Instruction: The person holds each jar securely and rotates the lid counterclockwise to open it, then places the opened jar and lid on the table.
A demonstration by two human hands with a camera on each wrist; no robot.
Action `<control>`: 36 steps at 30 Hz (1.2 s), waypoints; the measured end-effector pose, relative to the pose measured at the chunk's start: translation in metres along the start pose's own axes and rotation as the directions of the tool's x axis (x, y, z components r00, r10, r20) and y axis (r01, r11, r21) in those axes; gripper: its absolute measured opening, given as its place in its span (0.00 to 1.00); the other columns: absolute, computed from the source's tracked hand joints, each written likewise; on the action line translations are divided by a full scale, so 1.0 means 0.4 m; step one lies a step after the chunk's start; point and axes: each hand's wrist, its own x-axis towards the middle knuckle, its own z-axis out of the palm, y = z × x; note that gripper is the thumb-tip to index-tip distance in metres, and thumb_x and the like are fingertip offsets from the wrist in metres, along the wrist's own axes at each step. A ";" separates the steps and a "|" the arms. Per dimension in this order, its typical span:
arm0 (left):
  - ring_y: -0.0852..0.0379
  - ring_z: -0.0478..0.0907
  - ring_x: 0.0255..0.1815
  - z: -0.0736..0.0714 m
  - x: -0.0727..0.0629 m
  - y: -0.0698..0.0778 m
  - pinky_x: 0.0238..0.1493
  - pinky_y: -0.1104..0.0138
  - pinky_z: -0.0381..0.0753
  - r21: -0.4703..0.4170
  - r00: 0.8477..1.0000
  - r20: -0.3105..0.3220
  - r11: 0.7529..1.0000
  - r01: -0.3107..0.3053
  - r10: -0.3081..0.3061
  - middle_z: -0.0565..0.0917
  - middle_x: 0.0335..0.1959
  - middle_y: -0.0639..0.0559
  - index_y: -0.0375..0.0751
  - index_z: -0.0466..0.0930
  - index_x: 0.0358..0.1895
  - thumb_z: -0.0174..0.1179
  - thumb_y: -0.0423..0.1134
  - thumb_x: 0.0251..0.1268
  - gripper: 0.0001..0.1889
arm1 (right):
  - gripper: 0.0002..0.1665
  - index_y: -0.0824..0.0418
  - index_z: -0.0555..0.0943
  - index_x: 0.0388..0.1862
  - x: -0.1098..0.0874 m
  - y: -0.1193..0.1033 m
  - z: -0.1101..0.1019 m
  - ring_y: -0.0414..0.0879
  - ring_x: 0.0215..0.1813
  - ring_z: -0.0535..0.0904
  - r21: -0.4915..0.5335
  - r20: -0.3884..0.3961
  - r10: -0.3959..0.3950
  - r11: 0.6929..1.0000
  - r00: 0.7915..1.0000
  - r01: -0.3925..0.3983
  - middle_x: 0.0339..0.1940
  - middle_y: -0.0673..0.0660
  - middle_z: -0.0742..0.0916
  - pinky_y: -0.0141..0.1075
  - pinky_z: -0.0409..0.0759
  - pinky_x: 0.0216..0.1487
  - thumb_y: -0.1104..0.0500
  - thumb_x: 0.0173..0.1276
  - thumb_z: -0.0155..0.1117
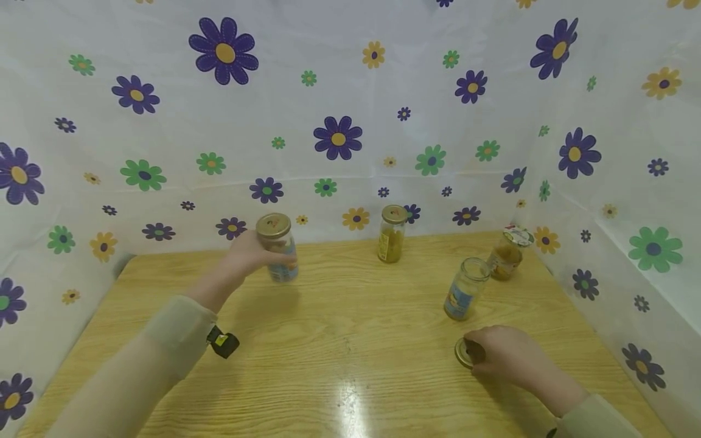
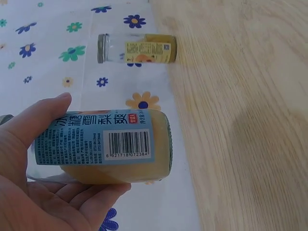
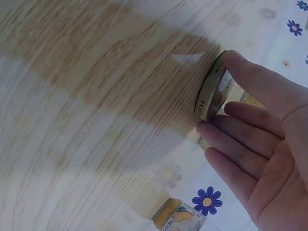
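Note:
My left hand [image 1: 246, 252] grips a glass jar [image 2: 127, 166] with a gold lid and a blue label. Pale yellow contents show in the left wrist view, and a shadow falls on the table below the jar. At the right, my right hand [image 1: 506, 359] pinches a loose gold jar lid [image 3: 210, 91] by its rim, close to the tabletop. Just beyond that lid stands an uncovered glass jar [image 1: 462, 297] with a blue label.
A lidded jar with yellow contents [image 1: 391, 240] stands at the table's back edge. Another jar with a patterned lid [image 1: 505, 258] is at the back right. Flower-printed cloth [image 1: 350, 170] hangs behind and along both sides of the wooden table [image 1: 339, 340].

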 end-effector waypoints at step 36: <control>0.36 0.83 0.66 0.196 -0.028 0.121 0.69 0.44 0.82 0.006 0.971 0.128 0.979 -0.205 0.202 0.85 0.64 0.36 0.35 0.78 0.67 0.82 0.40 0.53 0.37 | 0.34 0.63 0.84 0.64 0.086 -0.118 -0.261 0.53 0.46 0.91 -0.224 -0.350 -0.235 0.961 0.907 0.162 0.52 0.61 0.93 0.44 0.91 0.41 0.51 0.62 0.83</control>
